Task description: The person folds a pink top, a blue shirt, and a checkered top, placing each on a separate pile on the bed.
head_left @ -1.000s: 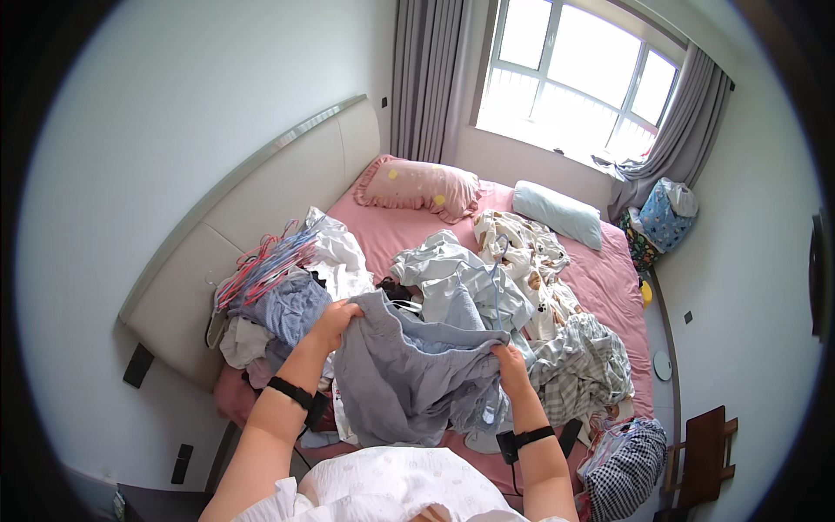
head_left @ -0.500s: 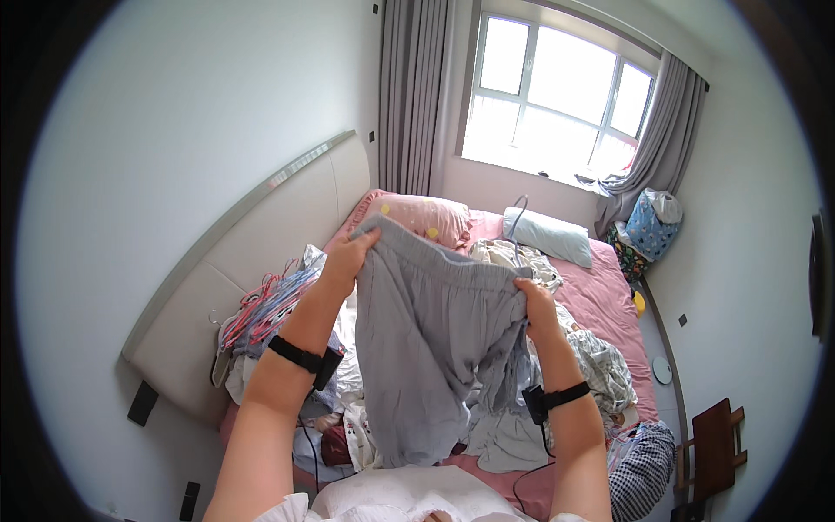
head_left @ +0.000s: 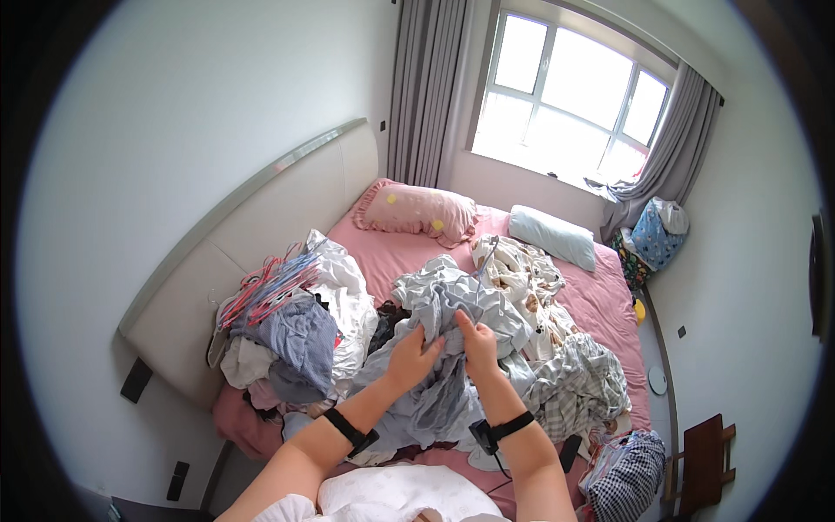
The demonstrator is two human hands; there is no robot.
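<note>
My left hand (head_left: 412,358) and my right hand (head_left: 477,344) are close together over the middle of the bed, both closed on a pair of grey elastic-waist pants (head_left: 428,396). Gathered between my hands, the pants hang crumpled toward me, their waistband bunched. My thumbs lie on top and the other fingers are partly hidden in the cloth. Just beyond my hands lies a pale grey-green crumpled garment (head_left: 503,315). Cream patterned fabric (head_left: 520,270) is heaped behind it, and a thin grey hook-like piece (head_left: 484,261) sticks up there.
Red and blue hangers (head_left: 271,291) lie on a clothes heap with a blue-grey garment (head_left: 296,335) at left. Plaid cloth (head_left: 581,378) is at right. Pillows, one pink (head_left: 416,211) and one pale blue (head_left: 551,237), rest at the bed's far side. A dark wooden stool (head_left: 703,461) stands right.
My hands have come down and together from holding the pants spread wide by the waistband. The pants are now bunched between them, and more of the bed shows.
</note>
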